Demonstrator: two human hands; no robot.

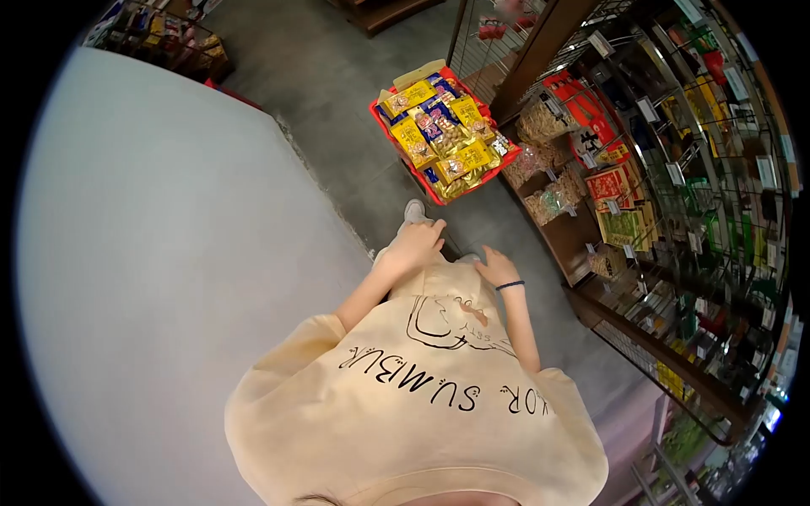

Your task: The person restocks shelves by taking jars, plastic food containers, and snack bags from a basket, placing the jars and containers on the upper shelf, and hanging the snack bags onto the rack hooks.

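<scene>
My left hand (418,243) hangs in front of my lap, its fingers loosely bent and a little apart, with nothing visible in it. To its right is my right hand (499,268), with a dark band on the wrist; its fingers are apart and hold nothing. Both hands are close to my light trousers (456,277). Beyond them stands a red-rimmed bin (382,122) filled with snack packs. Several yellow packs (463,160) lie on top of blue-and-gold bags (441,126) that show nuts. Neither hand touches the bin.
A tall shelf rack (553,240) with bagged goods and price tags runs along my right. On my left is a broad pale wall or panel (186,253). Grey floor (325,101) lies between them. Another goods display (169,38) is at the far left.
</scene>
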